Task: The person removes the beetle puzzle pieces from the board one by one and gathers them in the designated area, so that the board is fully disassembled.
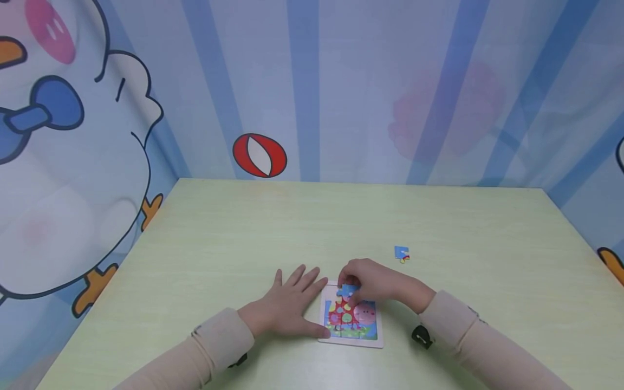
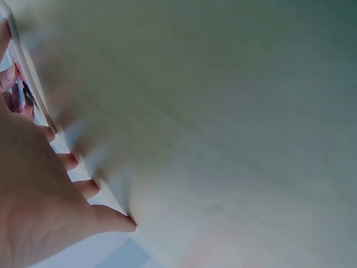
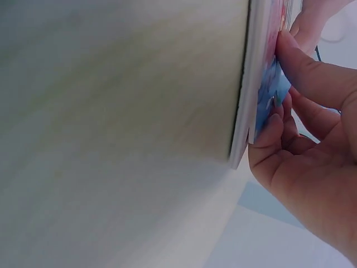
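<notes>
A small jigsaw puzzle in a white-rimmed tray lies on the table, its picture showing a pink round face and a red spotted body. Over the tray's upper part, my right hand pinches a blue puzzle piece between thumb and fingers; the right wrist view shows this blue piece tilted above the picture. My left hand rests with fingers spread at the tray's left side, thumb tip on the lower left corner and index fingertip by the upper left one.
A loose blue puzzle piece with a bit of red and yellow lies on the pale table, beyond the tray and to its right. Behind the table hangs a blue striped cloth with cartoon prints.
</notes>
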`<state>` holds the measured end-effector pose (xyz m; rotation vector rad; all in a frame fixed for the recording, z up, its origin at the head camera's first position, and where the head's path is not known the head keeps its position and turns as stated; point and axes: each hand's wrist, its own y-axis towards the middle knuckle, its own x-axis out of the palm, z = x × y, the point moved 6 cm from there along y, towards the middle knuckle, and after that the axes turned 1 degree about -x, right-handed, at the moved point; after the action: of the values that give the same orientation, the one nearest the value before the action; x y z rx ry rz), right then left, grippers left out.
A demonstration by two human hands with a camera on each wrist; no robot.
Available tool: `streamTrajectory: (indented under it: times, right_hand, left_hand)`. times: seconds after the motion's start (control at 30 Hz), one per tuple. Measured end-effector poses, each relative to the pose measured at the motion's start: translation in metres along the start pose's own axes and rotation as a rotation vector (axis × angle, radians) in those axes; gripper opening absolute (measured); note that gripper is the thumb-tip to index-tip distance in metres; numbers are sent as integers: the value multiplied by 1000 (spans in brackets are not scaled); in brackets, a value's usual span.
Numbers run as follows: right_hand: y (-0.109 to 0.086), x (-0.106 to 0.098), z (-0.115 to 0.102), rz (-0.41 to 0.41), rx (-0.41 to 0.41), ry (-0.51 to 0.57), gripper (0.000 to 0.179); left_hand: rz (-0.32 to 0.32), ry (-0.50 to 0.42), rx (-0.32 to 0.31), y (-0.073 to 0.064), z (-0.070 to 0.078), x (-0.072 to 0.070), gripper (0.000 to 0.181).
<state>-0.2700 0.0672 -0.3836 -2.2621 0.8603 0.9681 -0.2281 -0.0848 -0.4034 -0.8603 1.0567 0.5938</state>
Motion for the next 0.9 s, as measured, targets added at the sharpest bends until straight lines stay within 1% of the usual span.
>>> streamTrajectory:
  times: [0.2,0.63,0.9]
  right_hand:
    - [-1,-1,0,10,-33,-12,20]
    - [-3,-1,-2,20,-16,-37,22]
    - [-3,1,-1,27,-44,-49,21]
  left_hand:
    - [-1,3,-1,0,0,0,100]
    - [-5,8,-4,0,1,-1,100]
    - [-3,11,-2,1,0,0,101]
